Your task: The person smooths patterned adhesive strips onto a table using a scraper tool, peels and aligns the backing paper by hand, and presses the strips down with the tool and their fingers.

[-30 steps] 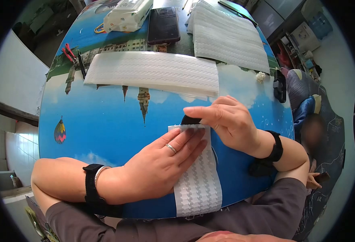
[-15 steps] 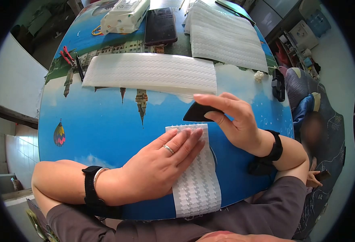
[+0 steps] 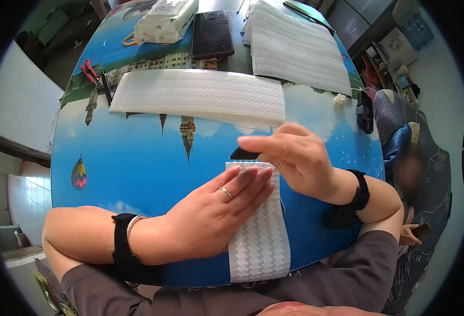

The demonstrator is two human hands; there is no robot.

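Note:
A narrow white strip (image 3: 259,247) with rows of small raised shapes lies on the blue table near its front edge. My left hand (image 3: 218,210) rests flat across the strip's upper part, its fingers stretched out, and wears a ring. Just beyond the strip's far end, my right hand (image 3: 295,155) pinches a thin black flat piece (image 3: 244,154), like a scraper, between thumb and fingers. The piece's lower edge is at or close to the strip's end; whether they touch I cannot tell. The hand hides much of the piece.
White patterned sheets (image 3: 197,95) lie ahead, with a larger stack (image 3: 300,50) at the back right. A phone (image 3: 212,35), a wipes pack (image 3: 166,22), red-handled cutters (image 3: 90,72) and a black strap (image 3: 364,112) are around. At right, another person's hand (image 3: 411,235) holds a phone.
My right hand has moved left and tipped over, bringing the black piece down to the strip's far end. My left hand and the strip's upper part have shifted slightly right.

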